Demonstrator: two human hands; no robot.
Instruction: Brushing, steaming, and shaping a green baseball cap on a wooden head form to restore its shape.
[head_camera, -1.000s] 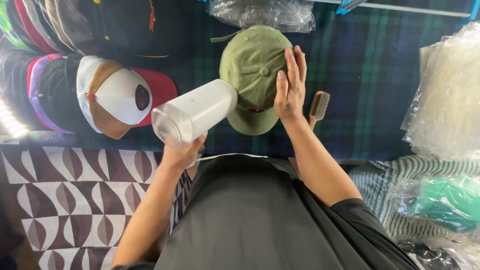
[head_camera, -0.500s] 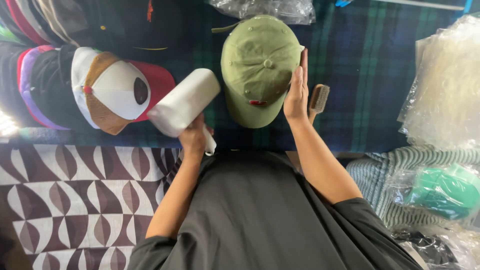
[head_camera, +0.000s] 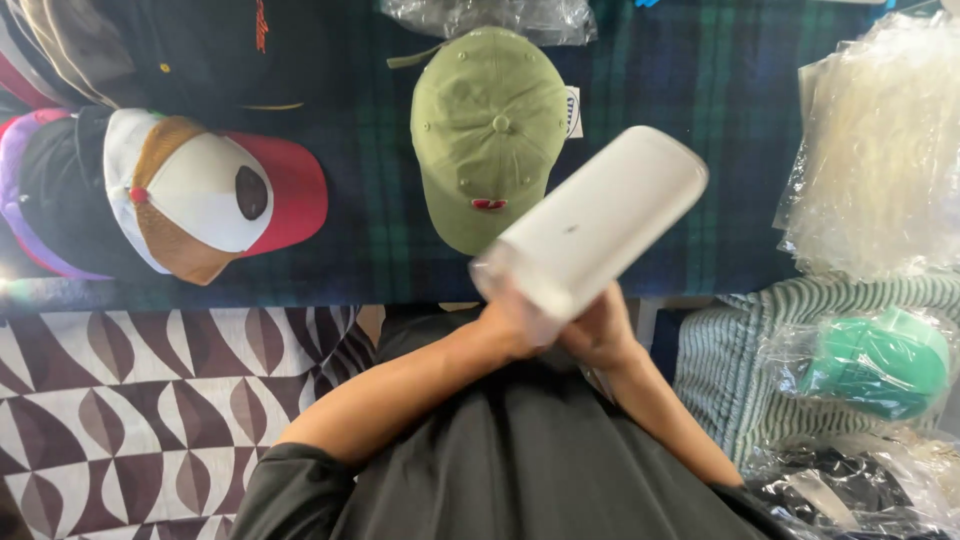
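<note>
Right hand (head_camera: 603, 335) now off green cap (head_camera: 488, 135), down beside left hand (head_camera: 510, 325). White tube-shaped tool (head_camera: 592, 222) swung over to right side, tilted up and away, bit blurry. Both hands at its low end, touching each other, fingers wrapped round handle part under it. Fat end sticks out past fingers, over plaid cloth (head_camera: 360, 240), just right of green cap. Red-and-white cap (head_camera: 215, 195) lies well left.
</note>
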